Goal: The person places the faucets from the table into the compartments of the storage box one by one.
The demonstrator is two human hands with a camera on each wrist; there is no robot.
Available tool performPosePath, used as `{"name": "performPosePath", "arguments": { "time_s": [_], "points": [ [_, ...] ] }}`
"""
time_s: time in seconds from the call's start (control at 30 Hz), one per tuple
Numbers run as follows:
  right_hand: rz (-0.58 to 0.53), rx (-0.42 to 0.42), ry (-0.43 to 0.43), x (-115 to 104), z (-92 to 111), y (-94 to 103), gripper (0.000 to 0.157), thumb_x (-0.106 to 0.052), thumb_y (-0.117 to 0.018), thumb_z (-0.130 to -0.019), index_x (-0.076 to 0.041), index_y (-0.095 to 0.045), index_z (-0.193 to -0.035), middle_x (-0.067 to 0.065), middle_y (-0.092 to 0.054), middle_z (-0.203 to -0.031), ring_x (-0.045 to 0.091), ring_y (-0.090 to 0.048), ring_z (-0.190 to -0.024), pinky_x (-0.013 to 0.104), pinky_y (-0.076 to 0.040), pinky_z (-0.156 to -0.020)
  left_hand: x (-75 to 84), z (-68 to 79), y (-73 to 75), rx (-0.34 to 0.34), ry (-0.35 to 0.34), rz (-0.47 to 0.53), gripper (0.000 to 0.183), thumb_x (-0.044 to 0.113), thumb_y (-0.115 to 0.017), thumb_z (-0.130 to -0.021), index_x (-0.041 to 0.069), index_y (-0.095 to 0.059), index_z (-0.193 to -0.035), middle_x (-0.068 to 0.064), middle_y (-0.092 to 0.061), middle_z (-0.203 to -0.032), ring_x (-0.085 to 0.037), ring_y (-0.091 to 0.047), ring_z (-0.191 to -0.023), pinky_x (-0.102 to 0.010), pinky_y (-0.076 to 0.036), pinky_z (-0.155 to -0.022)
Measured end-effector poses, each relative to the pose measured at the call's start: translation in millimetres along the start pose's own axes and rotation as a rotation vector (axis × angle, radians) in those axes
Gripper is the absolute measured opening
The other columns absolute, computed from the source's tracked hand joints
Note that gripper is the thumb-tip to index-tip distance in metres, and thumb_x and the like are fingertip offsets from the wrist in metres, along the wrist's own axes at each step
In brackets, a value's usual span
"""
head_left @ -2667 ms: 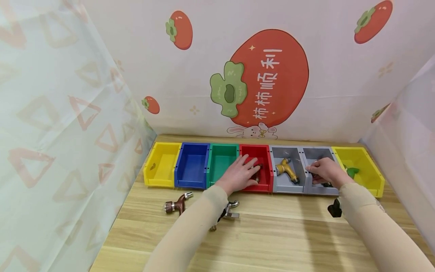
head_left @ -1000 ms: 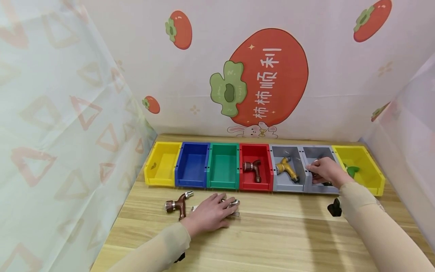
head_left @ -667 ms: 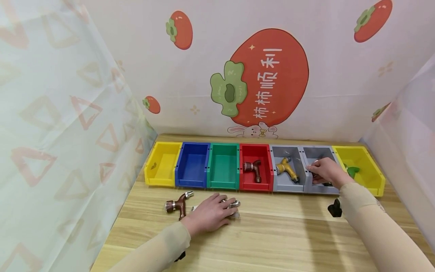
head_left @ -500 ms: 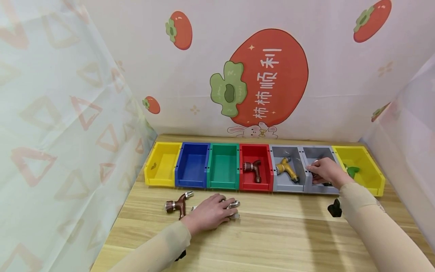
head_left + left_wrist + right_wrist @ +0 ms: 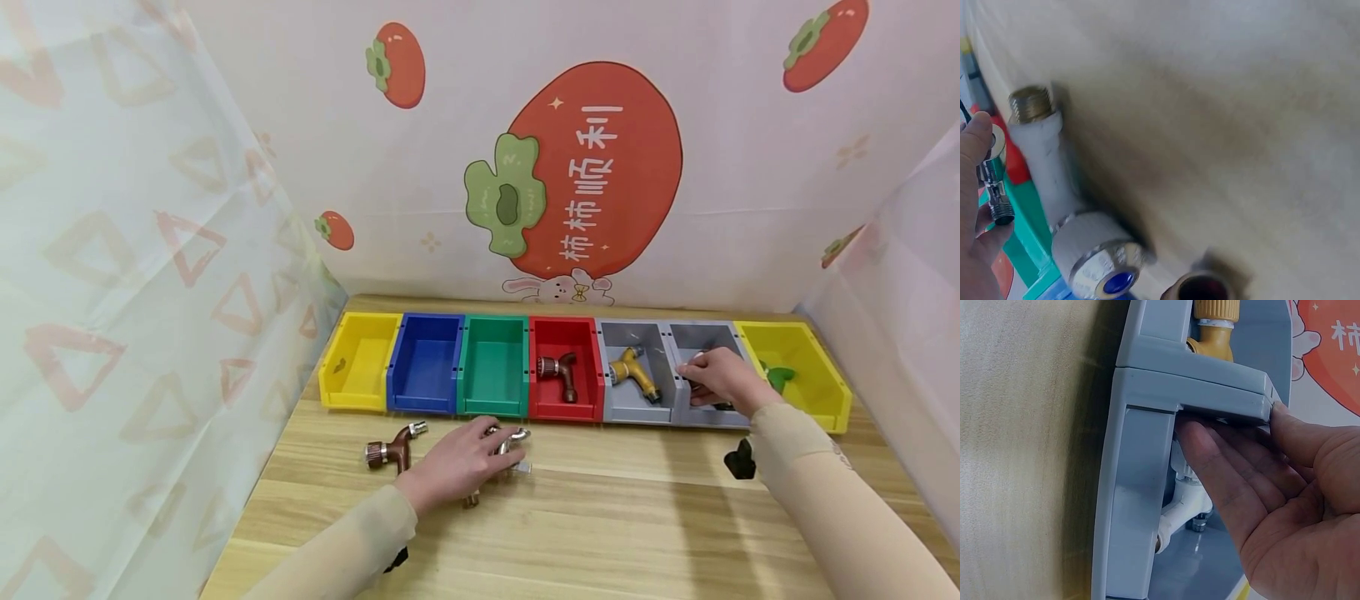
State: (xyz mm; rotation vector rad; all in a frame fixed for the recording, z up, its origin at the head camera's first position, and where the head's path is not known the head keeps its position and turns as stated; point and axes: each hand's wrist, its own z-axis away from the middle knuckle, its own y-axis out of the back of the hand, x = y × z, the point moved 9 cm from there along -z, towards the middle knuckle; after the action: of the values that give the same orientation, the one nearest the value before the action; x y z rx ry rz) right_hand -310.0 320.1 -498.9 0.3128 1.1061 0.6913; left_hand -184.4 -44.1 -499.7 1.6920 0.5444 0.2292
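My left hand (image 5: 459, 462) holds a chrome tap (image 5: 517, 435) just above the table; in the left wrist view the chrome tap (image 5: 997, 187) sits between thumb and fingers. A white tap with a blue-centred handle (image 5: 1094, 250) lies on the wood below. A brown tap (image 5: 397, 450) lies left of this hand, and another brown tap end (image 5: 471, 500) shows beneath it. My right hand (image 5: 720, 379) pinches the side wall of a grey bin (image 5: 1222, 394), thumb on the rim and fingers inside. Within that bin lies a white tap (image 5: 1188, 503), partly hidden by the fingers.
A row of bins runs along the back: yellow (image 5: 360, 400), blue (image 5: 423, 404), green (image 5: 491, 407), red (image 5: 566, 412), two grey, and yellow (image 5: 832, 400). A brown tap (image 5: 566, 375), a yellow tap (image 5: 633, 375) and a green piece (image 5: 780, 377) lie in bins.
My left hand has gone from the red bin, where a brown tap now shows, to the chrome tap on the table and lifted it slightly. The right hand has stayed put.
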Motion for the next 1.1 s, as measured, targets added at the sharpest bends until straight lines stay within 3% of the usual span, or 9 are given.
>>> {"name": "performPosePath", "arguments": {
  "time_s": [0.2,0.53,0.8,1.1],
  "points": [
    [-0.006,-0.006,-0.008,1,-1,-0.1,0.039,-0.023,-0.056,-0.107,0.014,-0.063,-0.118,0.01,-0.065,-0.085,0.021,-0.07,-0.076,0.04,-0.064,-0.074,-18.4,-6.9,20.0,0.09,0.019,-0.036,0.042,0.015,-0.071,-0.097,0.025,-0.067,-0.137,-0.01,-0.06,-0.144,-0.03,-0.061,-0.12,-0.038,-0.055,-0.101],
    [-0.004,-0.01,-0.017,2,1,0.2,0.038,-0.024,-0.055,-0.108,0.012,-0.063,-0.114,0.01,-0.064,-0.084,0.021,-0.07,-0.076,0.04,-0.063,-0.075,-58.7,-19.9,42.3,0.162,0.117,-0.075,0.052,0.008,-0.083,-0.086,0.024,-0.068,-0.133,-0.012,-0.061,-0.143,-0.034,-0.061,-0.12,-0.041,-0.057,-0.097],
    [-0.006,-0.004,-0.008,1,1,-0.3,0.037,-0.025,-0.055,-0.108,0.011,-0.064,-0.112,0.01,-0.063,-0.084,0.022,-0.071,-0.077,0.04,-0.063,-0.075,-85.9,-34.8,40.9,0.142,0.196,-0.104,0.043,0.018,-0.078,-0.092,0.023,-0.069,-0.134,-0.012,-0.061,-0.142,-0.036,-0.061,-0.121,-0.043,-0.057,-0.098],
    [-0.017,-0.002,-0.003,0,3,-1.1,0.037,-0.023,-0.055,-0.108,0.013,-0.063,-0.114,0.01,-0.063,-0.084,0.022,-0.071,-0.076,0.04,-0.063,-0.075,-100.4,-48.4,35.7,0.152,0.213,-0.157,0.04,0.027,-0.078,-0.093,0.024,-0.071,-0.132,-0.01,-0.064,-0.139,-0.033,-0.062,-0.116,-0.04,-0.056,-0.099]
  ]
}}
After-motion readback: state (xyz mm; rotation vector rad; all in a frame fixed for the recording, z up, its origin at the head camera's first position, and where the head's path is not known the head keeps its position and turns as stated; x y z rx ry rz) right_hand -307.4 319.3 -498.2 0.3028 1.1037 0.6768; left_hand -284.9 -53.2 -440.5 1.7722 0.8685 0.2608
